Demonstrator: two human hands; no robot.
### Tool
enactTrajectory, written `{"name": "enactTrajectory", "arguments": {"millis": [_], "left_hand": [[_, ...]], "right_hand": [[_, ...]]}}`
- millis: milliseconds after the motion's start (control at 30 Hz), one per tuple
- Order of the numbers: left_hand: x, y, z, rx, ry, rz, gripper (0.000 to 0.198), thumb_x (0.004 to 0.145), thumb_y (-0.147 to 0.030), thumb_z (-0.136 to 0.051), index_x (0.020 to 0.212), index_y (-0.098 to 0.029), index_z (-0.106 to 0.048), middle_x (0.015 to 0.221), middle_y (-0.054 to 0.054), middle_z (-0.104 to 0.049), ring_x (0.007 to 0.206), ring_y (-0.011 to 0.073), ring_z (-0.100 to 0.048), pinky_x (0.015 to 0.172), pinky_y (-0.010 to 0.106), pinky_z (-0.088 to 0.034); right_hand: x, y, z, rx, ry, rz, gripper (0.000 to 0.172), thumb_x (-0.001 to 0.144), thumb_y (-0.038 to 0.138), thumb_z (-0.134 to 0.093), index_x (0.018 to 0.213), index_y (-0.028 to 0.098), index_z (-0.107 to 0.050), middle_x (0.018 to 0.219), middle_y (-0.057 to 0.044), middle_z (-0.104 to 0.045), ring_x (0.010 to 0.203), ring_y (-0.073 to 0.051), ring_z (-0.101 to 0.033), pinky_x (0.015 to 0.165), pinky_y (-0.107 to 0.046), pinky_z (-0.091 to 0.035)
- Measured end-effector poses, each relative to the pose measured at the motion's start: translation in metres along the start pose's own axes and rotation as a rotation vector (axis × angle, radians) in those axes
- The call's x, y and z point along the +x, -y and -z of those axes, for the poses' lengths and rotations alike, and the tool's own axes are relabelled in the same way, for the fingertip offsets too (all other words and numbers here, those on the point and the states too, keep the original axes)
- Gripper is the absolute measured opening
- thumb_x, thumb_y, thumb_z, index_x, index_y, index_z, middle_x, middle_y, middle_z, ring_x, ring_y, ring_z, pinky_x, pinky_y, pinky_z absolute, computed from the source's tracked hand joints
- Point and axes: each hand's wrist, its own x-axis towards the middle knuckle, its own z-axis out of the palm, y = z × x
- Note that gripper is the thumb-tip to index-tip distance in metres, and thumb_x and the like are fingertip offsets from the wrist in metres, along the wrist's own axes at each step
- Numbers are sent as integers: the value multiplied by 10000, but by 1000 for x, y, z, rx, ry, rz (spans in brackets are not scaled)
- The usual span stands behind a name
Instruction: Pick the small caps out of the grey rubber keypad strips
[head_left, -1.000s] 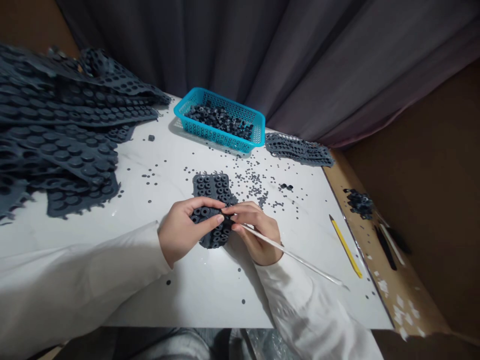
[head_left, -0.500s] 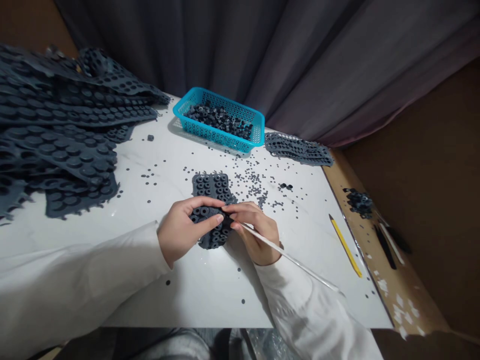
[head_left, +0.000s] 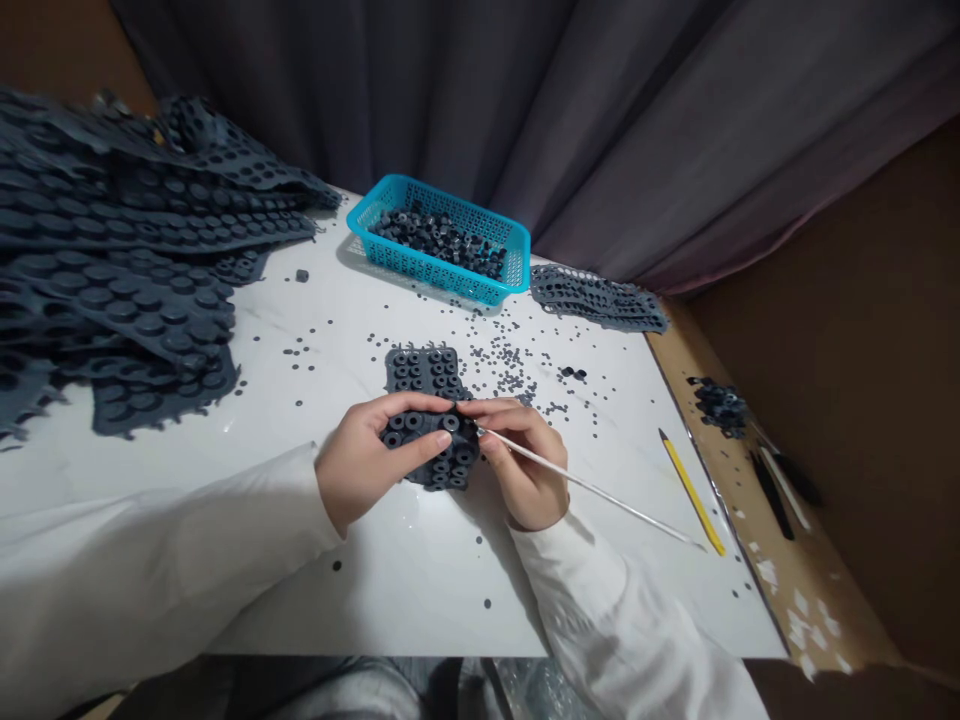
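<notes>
Between my hands, low over the white table, is a dark grey rubber sheet (head_left: 442,470) covered with raised rings. My left hand (head_left: 379,445) grips its left side, thumb on top and fingers along the far edge. My right hand (head_left: 529,465) pinches a thin white rod (head_left: 600,492) together with the sheet's right edge; the rod's near end points toward my right sleeve, and its tip is at the rings, partly hidden by fingers. Just beyond lies another ringed rubber piece (head_left: 424,370), flat on the table; whether it joins the held one I cannot tell.
A blue basket (head_left: 431,270) of small dark rubber parts stands at the back. Large studded rubber sheets (head_left: 150,290) pile up on the left. A perforated strip (head_left: 596,300), small discs (head_left: 510,365), a yellow cutter-like tool (head_left: 694,495) and a dark clump (head_left: 718,405) lie rightward.
The rubber sheet has tilted, showing more of its rings on the right. My right hand has shifted slightly right with the rod; my left hand stays nearly in place.
</notes>
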Motion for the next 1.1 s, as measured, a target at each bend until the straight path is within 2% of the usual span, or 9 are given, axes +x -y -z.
{"name": "enactTrajectory", "arguments": {"millis": [100,167,300,400,533,733,833,1000,1100], "left_hand": [[-1,1,1,-16,62,-53,239,813,-243,-631,1043,-225,-695,1092,46,-705,1021,219,-644,891,303,-517],[-2,1,1,-43,107,-50,267,833,-202,-578,1085,-238,-658,1102,37,-684,993,198,-639,853,276,-514],[-4,2,-1,-106,168,-15,271,874,-253,-561,1142,-259,-522,881,0,-655,738,140,-611,656,225,-497],[-4,3,-1,-66,158,-25,223,871,-263,-574,1068,-248,-469,668,-57,-543,564,105,-507,551,196,-423],[-4,6,1,-25,172,-35,199,880,-313,-579,1013,-241,-450,608,-78,-463,510,97,-439,509,194,-357],[-2,14,3,-55,202,-12,265,856,-364,-640,998,-226,-463,648,-60,-486,553,105,-468,527,204,-356],[-1,12,4,-52,184,5,282,843,-346,-656,1009,-217,-469,632,-66,-484,524,91,-440,506,198,-329],[0,6,3,-153,238,32,299,817,-285,-668,1012,-205,-456,745,-24,-584,608,103,-528,558,203,-398],[0,4,2,-143,233,28,274,824,-257,-653,1016,-195,-467,723,-30,-577,609,100,-526,556,198,-397]], "right_hand": [[-1,0,0,5,-38,-27,30,901,219,-599,921,231,-619,1035,-77,-734,967,-207,-682,850,-400,-535],[-1,0,0,27,-87,-57,34,901,208,-599,917,228,-621,1024,-72,-730,974,-203,-680,846,-383,-537],[0,0,-2,11,-150,-104,37,896,195,-604,895,226,-624,980,-56,-737,965,-190,-688,846,-345,-542],[1,2,-2,-37,-169,-124,38,899,200,-596,887,223,-623,967,-61,-738,953,-191,-692,839,-341,-547],[0,4,0,-112,-191,-42,54,891,196,-593,913,227,-632,1034,-81,-722,1000,-216,-673,884,-400,-531],[0,10,2,-134,-17,191,54,875,217,-618,923,232,-637,1027,-75,-745,950,-220,-683,977,-501,-480],[2,12,2,-143,46,196,29,883,248,-617,893,230,-638,1006,-80,-756,931,-212,-686,997,-502,-470],[5,12,2,-150,76,195,78,896,296,-608,865,233,-642,987,-78,-766,967,-218,-673,989,-483,-477],[4,10,3,-153,91,196,89,899,310,-605,877,234,-646,997,-77,-764,989,-223,-663,993,-489,-469]]}}
